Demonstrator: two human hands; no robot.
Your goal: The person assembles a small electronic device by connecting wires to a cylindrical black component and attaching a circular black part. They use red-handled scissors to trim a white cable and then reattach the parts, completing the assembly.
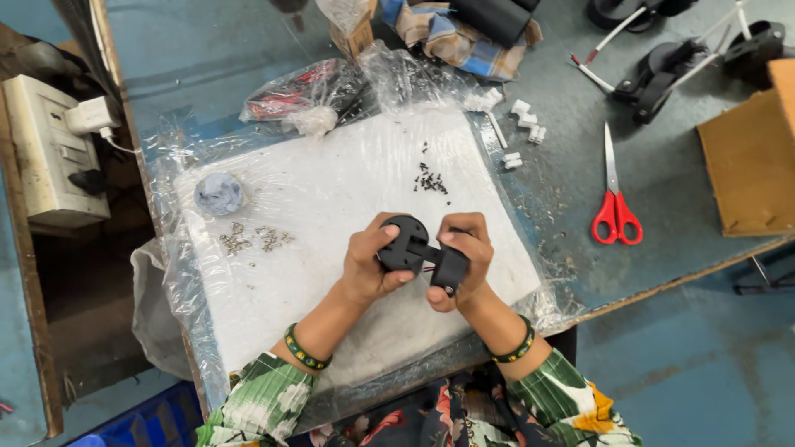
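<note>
My left hand grips the round black part, my right hand its black block; twisting could snap the joint or scatter the screws at twelve o'clock

Red-handled scissors, cardboard box, small screws, white clips, checked cloth

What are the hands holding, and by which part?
Both hold one black plastic assembly. The left hand grips its round disc part at the rim, thumb on the face; the right hand wraps the blocky black end.
</note>
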